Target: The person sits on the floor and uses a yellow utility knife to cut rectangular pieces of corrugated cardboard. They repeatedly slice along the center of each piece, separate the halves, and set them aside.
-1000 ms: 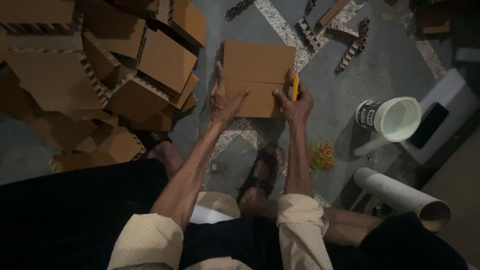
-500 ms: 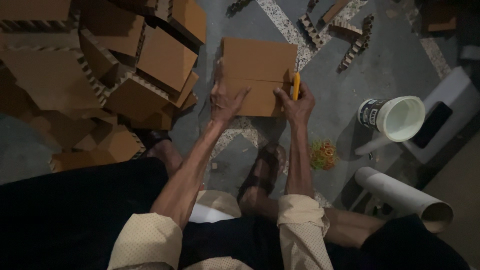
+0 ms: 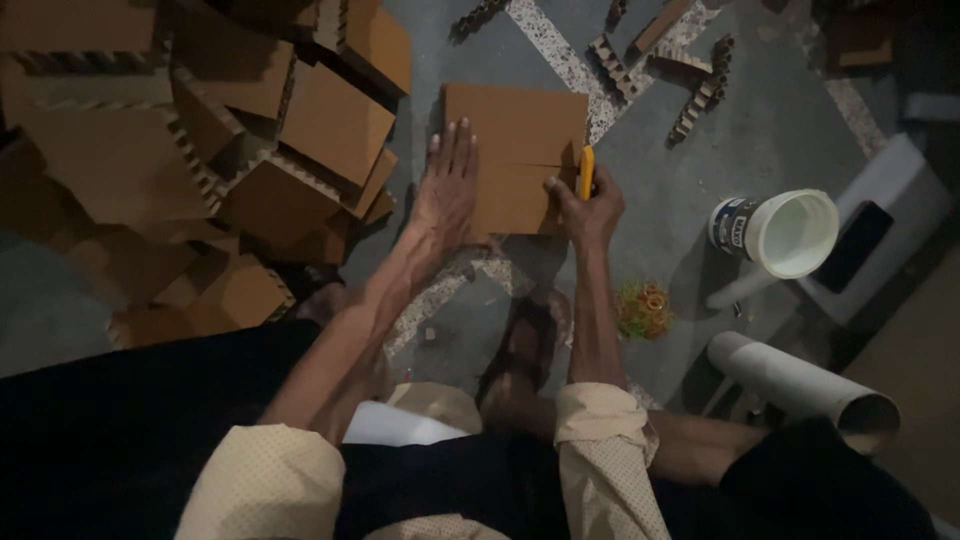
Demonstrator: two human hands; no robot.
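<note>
- Fingers (image 3: 455, 150) of the left hand (image 3: 447, 195) lying spread and flat, released, pressing the near-left part of a smooth brown cardboard sheet (image 3: 520, 125).
- Fingers of the right hand (image 3: 588, 205) curling clenched round a slim yellow cutter (image 3: 587, 172), standing it upright at the sheet's right edge.
- Lying flat on the speckled grey stone floor (image 3: 780, 130), squarish, with a thin straight slit running across from the cutter toward the middle.
- Piling up to the left: a heap of cut cardboard panels (image 3: 200, 140), flat faces matte, edges showing the wavy corrugated core.
- Scattering beyond the sheet: narrow corrugated offcut strips (image 3: 700, 95), zigzag along their sides.
- Sitting to the right: a round white plastic tub (image 3: 790, 232), tilted toward the viewer, showing its pale hollow.
- Resting near the right forearm: a small tangle of yellow and red rubber bands (image 3: 643, 305).
- Lying at lower right: a pale cardboard tube (image 3: 790, 380), open end dark.
- Showing below the sheet: a dark sandalled foot (image 3: 525, 345) planted on the floor.
</note>
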